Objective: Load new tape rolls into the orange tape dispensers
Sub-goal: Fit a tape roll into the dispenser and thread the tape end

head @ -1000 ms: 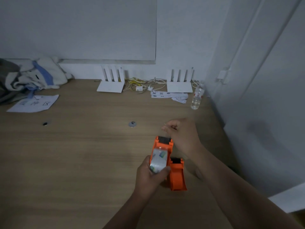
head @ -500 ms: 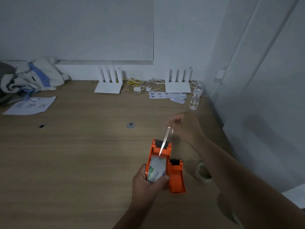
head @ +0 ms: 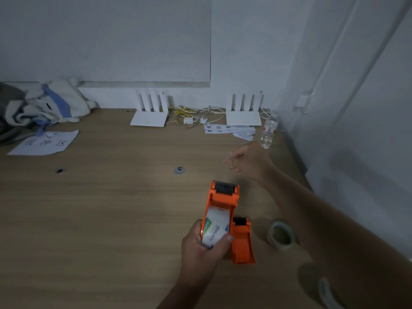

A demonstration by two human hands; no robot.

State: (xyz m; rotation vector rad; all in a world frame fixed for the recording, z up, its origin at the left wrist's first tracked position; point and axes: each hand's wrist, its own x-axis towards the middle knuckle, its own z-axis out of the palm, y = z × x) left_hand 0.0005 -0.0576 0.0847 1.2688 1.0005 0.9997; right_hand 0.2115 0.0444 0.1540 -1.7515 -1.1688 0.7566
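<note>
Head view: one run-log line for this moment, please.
stage: loading | left hand: grips orange dispenser, labelled roll inside | right hand: raised beyond it, grip unclear | second dispenser, spare roll: on table

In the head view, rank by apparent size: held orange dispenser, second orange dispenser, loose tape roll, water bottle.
1. held orange dispenser
2. second orange dispenser
3. loose tape roll and water bottle look about alike; the bottle stands farther away, so no ranking.
</note>
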